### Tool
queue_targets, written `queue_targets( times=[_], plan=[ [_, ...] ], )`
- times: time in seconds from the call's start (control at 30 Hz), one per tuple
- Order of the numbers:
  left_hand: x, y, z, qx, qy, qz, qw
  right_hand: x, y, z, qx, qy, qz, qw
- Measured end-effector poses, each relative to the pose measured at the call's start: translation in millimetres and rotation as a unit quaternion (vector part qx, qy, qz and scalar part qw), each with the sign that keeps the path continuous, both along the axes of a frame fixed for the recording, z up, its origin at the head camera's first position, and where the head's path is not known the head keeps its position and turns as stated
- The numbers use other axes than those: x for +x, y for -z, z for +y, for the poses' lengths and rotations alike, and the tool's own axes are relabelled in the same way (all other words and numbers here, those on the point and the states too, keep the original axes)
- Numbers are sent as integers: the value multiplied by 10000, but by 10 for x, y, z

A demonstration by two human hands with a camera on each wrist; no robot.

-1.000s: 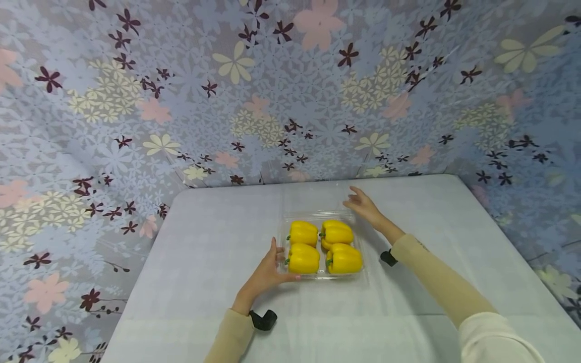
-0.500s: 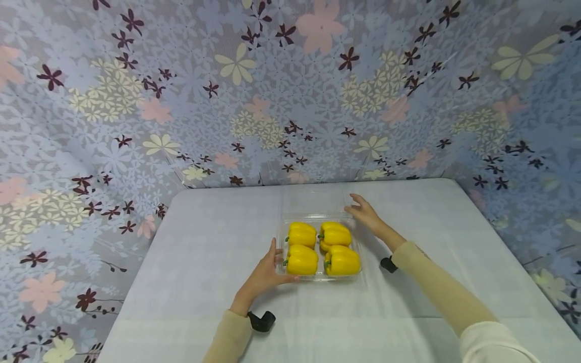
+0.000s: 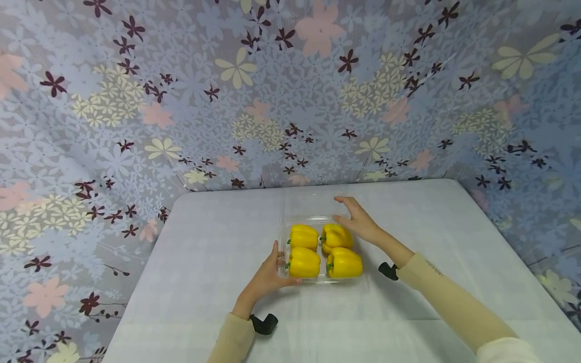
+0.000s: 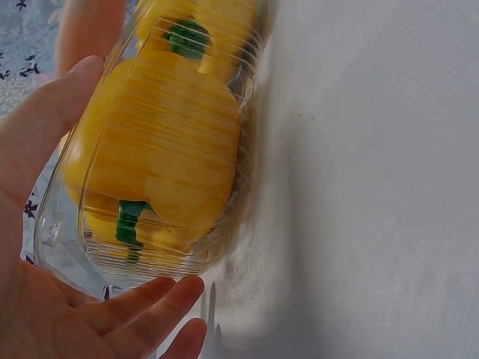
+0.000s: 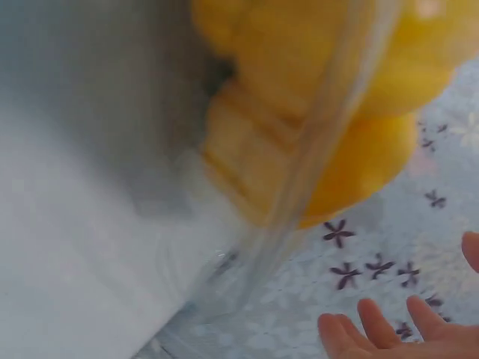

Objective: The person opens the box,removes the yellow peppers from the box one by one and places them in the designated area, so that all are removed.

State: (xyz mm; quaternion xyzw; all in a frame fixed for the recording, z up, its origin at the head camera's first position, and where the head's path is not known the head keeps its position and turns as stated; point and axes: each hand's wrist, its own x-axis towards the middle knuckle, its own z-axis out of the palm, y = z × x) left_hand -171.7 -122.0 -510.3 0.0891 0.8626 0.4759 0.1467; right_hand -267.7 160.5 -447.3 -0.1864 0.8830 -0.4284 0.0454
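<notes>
A clear plastic clamshell box (image 3: 323,272) rests on the table with several yellow bell peppers (image 3: 303,262) inside. Its transparent lid (image 3: 310,204) lies folded back behind it. My left hand (image 3: 268,276) spans the front left corner, thumb along the front side and straight fingers against the left wall. In the left wrist view, those fingertips (image 4: 183,288) touch the box's ribbed wall near a green stem (image 4: 129,228). My right hand (image 3: 364,226) hovers at the rear right corner, thumb and forefinger spread, beside the rear right pepper (image 3: 335,237). Nothing is between its fingers (image 5: 374,321).
A white cloth covers the table (image 3: 218,242). Behind it and at the sides hangs a floral fabric (image 3: 272,101). A black camera mount (image 3: 264,324) sits at my left wrist, another black mount (image 3: 388,270) at my right.
My right hand has moved left and slightly nearer, from beside the lid to over the box's rear right corner. My left hand stays at the front left corner.
</notes>
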Motion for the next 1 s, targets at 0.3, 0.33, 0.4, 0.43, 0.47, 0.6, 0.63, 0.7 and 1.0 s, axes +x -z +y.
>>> queue_targets(
  times=[0.3,0.33,0.4,0.43,0.47,0.6,0.63,0.7,1.0],
  plan=[
    [-3,-6,2,-3,35,19,10000,308,-15,-103,1497,209,673,9862],
    [-4,-8,1,-4,36,16,10000,333,-7,-113,1577,232,664,9850],
    [-8,-13,-3,11,33,7,10000,369,15,-131,1703,262,656,9829],
    [-10,-12,-5,23,32,-1,10000,383,29,-141,1761,283,629,9820],
    [-12,-10,-8,27,40,13,10000,396,47,-150,1837,315,603,9806],
    [-8,-6,-12,73,23,-23,10000,428,136,-175,2047,397,540,9765],
    [-4,-4,-12,94,17,-38,9999,436,159,-181,2063,428,513,9762],
    [6,-1,-10,117,8,-48,9999,448,201,-197,2056,480,473,9763],
    [16,13,-5,146,33,7,9999,453,265,-287,1952,605,298,9784]
  ],
)
